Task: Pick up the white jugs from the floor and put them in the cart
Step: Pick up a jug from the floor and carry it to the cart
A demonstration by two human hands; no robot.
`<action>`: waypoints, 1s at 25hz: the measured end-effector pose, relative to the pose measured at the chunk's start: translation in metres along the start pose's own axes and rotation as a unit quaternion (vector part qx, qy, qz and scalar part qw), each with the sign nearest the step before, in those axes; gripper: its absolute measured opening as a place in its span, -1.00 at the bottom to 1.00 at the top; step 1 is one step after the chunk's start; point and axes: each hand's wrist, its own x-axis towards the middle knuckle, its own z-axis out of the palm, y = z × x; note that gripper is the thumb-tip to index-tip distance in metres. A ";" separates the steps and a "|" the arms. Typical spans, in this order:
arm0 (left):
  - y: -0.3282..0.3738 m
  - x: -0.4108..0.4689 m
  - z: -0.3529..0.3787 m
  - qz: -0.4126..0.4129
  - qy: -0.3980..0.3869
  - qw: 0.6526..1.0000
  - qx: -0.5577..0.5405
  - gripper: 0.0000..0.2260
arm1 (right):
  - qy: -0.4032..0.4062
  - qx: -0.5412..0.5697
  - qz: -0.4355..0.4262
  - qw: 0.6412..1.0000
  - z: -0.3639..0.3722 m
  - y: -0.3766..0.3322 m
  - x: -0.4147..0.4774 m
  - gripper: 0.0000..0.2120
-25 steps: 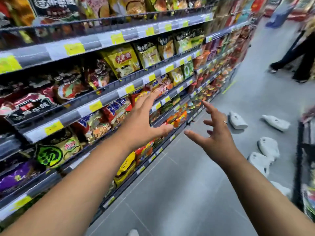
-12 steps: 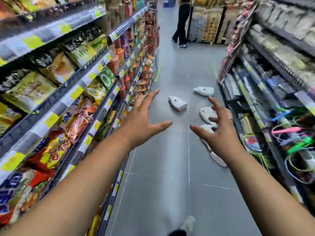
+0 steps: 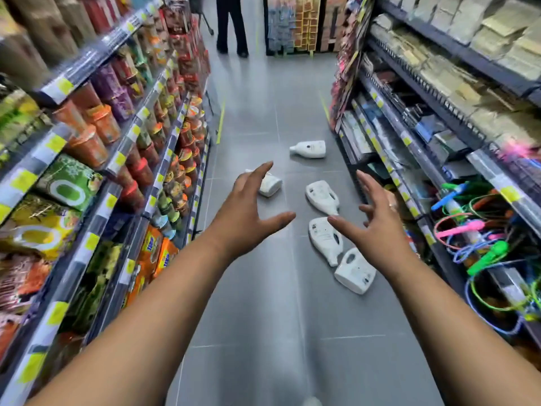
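Several white jugs lie on their sides on the grey aisle floor ahead. The farthest jug (image 3: 309, 149) lies alone. Another jug (image 3: 269, 185) is partly hidden behind my left hand (image 3: 248, 212). A jug (image 3: 322, 196), a jug (image 3: 325, 237) and the nearest jug (image 3: 354, 271) lie in a row towards the right shelf. My right hand (image 3: 377, 221) is held out above that row. Both hands are empty, fingers spread, above the floor and not touching any jug. No cart is in view.
Shelves of noodle cups and snack packs (image 3: 96, 159) line the left side. Shelves of packaged goods and coloured skipping ropes (image 3: 474, 224) line the right. A person's legs (image 3: 232, 24) stand at the far end of the aisle beside a display rack (image 3: 295, 24).
The view has swung from the left shelves to straight down the aisle. The jugs now lie centred and closer. Both hands stay outstretched and empty.
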 end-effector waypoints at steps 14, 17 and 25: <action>-0.071 0.344 0.060 0.076 -0.184 0.980 -0.012 -0.22 | 0.163 -0.020 0.177 0.970 0.046 0.106 0.223 -0.24; -0.085 0.403 0.090 0.079 -0.243 0.967 0.000 -0.22 | 0.195 -0.015 0.230 0.953 0.056 0.137 0.260 -0.24; -0.117 0.529 0.226 0.012 -0.318 0.948 -0.010 -0.26 | 0.216 0.023 0.317 0.923 0.045 0.287 0.345 -0.23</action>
